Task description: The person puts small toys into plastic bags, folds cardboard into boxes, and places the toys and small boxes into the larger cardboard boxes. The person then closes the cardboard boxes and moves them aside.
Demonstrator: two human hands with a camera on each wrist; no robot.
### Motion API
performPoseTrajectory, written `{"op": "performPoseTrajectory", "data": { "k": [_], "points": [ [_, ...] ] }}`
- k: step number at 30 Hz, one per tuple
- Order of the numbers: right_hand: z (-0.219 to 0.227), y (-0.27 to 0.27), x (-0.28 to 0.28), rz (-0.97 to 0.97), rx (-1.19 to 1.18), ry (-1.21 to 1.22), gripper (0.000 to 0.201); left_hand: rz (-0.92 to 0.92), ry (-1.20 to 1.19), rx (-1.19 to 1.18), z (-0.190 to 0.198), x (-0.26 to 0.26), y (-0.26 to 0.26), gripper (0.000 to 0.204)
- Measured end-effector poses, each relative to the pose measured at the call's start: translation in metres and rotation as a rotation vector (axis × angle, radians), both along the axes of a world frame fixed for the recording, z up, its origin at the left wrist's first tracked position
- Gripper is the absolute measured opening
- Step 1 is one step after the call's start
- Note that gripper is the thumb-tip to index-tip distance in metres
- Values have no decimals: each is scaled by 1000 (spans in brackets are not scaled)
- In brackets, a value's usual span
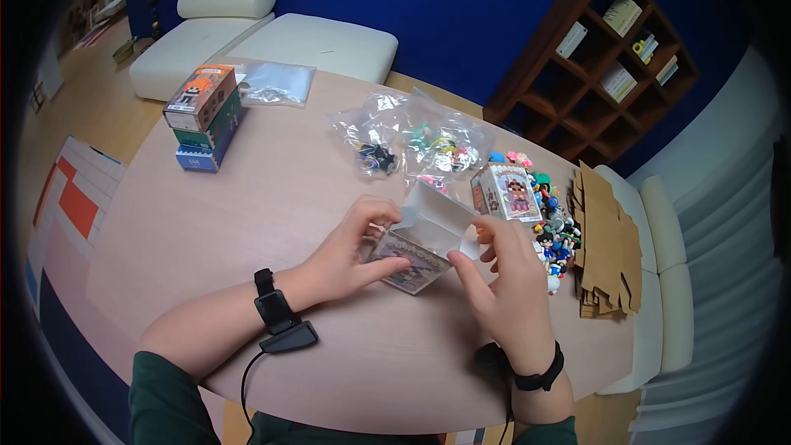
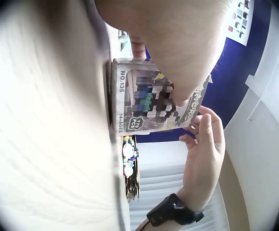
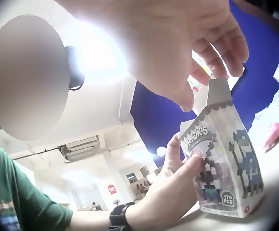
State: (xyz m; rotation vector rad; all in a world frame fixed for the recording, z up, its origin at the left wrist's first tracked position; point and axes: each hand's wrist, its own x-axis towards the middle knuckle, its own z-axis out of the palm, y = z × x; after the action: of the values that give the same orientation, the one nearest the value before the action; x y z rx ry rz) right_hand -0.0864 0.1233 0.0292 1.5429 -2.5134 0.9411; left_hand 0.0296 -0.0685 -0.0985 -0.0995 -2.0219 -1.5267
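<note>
A small toy-brick box stands on the table in front of me with its top flaps raised. My left hand grips it from the left, the thumb lying across the printed front. "BRICKS" and "179 PCS" show on the box in the right wrist view. Over its top right, my right hand has thumb and fingers apart, fingertips right at the upturned flap. The left wrist view shows the box front partly covered by my left hand. The inside of the box is hidden.
Another brick box stands beside several small figures at the right, near flattened cardboard. Clear bags with toys lie beyond my hands. Stacked boxes and a plastic packet are at the far left.
</note>
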Motion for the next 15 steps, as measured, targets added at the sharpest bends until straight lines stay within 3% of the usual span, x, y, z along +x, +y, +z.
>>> {"op": "performPoseTrajectory", "data": {
  "k": [3,6,9,12,15],
  "points": [
    [-9,0,-4,110,-205,-41,41,-24,-45,-51,10,4,0,59],
    [-14,-2,-1,208,-144,-84,41,-25,-64,14,9,4,2,53],
    [-17,-3,3,120,-252,-297,41,-30,-58,23,9,4,2,51],
    [-5,-6,2,48,-296,-158,37,-39,-47,3,11,5,3,51],
    [-11,-7,-11,129,-237,-4,27,-45,-44,-31,12,6,2,52]
  ]
}}
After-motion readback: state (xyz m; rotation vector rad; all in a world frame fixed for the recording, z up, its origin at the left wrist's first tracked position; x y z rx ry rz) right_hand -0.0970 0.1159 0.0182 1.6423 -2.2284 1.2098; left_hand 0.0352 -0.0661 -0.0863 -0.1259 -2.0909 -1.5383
